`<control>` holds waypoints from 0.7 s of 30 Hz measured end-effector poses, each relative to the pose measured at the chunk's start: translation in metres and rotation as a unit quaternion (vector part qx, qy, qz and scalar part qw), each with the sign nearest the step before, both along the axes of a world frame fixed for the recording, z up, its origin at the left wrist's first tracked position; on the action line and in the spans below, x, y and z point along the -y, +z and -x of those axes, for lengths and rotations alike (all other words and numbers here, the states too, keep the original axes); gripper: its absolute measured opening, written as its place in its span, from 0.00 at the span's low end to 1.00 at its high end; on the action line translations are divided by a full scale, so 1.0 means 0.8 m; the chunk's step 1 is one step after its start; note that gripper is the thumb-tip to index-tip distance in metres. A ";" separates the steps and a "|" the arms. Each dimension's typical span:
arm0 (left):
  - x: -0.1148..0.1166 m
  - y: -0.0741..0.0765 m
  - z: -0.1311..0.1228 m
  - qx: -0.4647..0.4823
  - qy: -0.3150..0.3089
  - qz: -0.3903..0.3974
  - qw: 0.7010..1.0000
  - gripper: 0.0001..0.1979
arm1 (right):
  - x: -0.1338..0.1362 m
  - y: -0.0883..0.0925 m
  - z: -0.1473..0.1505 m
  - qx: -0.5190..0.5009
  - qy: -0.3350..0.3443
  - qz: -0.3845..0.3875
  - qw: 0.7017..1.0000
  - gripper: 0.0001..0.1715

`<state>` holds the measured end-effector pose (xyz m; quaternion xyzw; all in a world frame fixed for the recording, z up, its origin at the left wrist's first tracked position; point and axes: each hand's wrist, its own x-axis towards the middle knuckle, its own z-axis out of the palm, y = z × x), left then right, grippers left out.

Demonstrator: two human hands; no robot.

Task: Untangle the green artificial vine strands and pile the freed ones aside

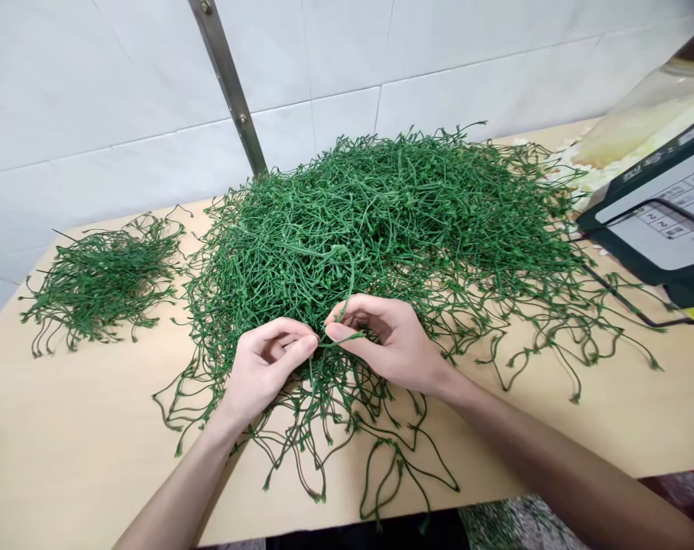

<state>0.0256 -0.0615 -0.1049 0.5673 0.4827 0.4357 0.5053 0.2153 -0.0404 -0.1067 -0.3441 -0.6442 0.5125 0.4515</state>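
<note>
A big tangled heap of thin green plastic stems [393, 221] covers the middle of a light wooden table [66, 435]. At the heap's near edge, my left hand [267, 363] and my right hand [384, 340] meet. Both pinch the same green stem [347, 302], which loops up out of the pile between my fingertips. My left thumb and forefinger close on one end, and my right fingers curl round the other. Loose stem ends trail toward the table's front edge below my wrists.
A smaller flat pile of the same green stems [103, 279] lies at the table's left. A dark green weighing scale [662, 214] with a keypad stands at the right, a clear plastic bag [639, 122] behind it. A metal bar [229, 84] runs up the white tiled wall.
</note>
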 end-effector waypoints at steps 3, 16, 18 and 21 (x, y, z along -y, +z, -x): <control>0.001 0.003 -0.002 0.028 -0.029 -0.010 0.999 0.07 | 0.000 -0.002 -0.001 -0.006 0.005 -0.002 1.000 0.08; 0.001 -0.006 -0.001 0.144 0.019 0.059 0.988 0.08 | -0.001 -0.005 0.001 -0.017 -0.023 -0.074 0.997 0.04; 0.002 -0.004 -0.001 0.127 0.027 0.059 0.990 0.08 | -0.001 -0.005 0.000 -0.009 -0.044 -0.136 0.990 0.03; 0.002 -0.002 -0.001 0.070 0.014 0.047 0.996 0.08 | -0.002 -0.003 -0.001 0.021 -0.083 -0.206 0.975 0.03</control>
